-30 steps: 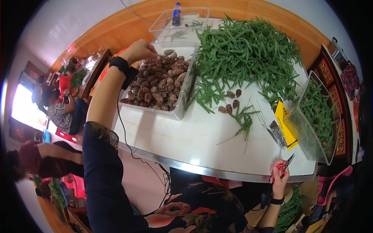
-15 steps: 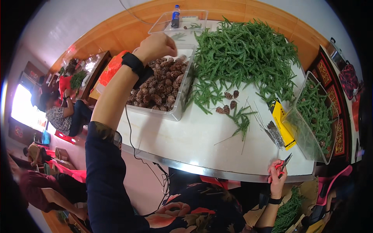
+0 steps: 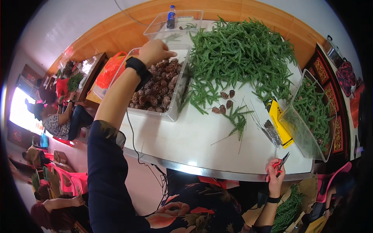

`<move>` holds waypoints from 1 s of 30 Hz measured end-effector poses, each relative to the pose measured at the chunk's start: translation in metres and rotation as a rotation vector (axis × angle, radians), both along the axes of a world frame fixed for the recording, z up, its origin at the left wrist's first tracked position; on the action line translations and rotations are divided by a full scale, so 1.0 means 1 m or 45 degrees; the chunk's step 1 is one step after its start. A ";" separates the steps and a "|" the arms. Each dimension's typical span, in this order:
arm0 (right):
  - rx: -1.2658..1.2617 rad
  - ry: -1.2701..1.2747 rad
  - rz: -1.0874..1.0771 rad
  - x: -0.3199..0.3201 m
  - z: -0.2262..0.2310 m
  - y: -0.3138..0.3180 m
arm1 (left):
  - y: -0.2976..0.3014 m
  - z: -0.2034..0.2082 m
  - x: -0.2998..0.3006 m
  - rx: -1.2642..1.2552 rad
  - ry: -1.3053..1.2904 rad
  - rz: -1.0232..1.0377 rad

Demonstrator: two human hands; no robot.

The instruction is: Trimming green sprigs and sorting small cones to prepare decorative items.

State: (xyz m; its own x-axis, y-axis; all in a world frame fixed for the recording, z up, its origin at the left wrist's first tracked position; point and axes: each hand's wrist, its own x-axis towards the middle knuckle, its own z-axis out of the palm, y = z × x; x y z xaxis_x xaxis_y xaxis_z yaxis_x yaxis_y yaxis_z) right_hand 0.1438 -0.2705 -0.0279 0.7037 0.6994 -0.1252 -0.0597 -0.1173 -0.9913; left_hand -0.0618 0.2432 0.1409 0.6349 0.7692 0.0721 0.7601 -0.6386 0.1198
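My left hand (image 3: 154, 52) hangs over the far part of a clear plastic bin full of brown pine cones (image 3: 157, 85). One finger stretches out to the right above the cones. The other fingertips are partly hidden, and I see no cone in them. At the table's front right edge my right hand (image 3: 275, 176) is closed round red-handled pliers (image 3: 280, 163), their dark jaws pointing up and right. Several loose pine cones (image 3: 222, 108) lie mid-table beside a green artificial sprig (image 3: 237, 118) with thin wire stems.
A big heap of green artificial sprigs (image 3: 241, 54) covers the back of the table. To the right stand a yellow packet (image 3: 280, 123), a bundle of thin wires (image 3: 272, 133) and a clear bin of greenery (image 3: 312, 108). A bottle (image 3: 171, 17) stands at the back. People sit at left.
My left hand has come down slightly toward the cones, its finger now stretched out. My right hand keeps the pliers in nearly the same place. The whole view has shifted a little.
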 end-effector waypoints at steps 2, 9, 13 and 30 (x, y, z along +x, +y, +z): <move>0.005 0.000 0.012 0.002 0.000 0.000 | 0.007 -0.005 -0.007 -0.046 0.008 0.030; 0.006 -0.008 -0.004 -0.001 0.002 0.002 | 0.024 -0.031 0.008 -0.182 0.035 0.026; -0.002 -0.007 -0.016 -0.001 0.002 0.003 | 0.028 -0.036 0.022 0.016 0.164 0.012; 0.016 0.014 -0.016 0.000 0.001 0.001 | 0.038 -0.037 0.035 -0.540 0.050 0.063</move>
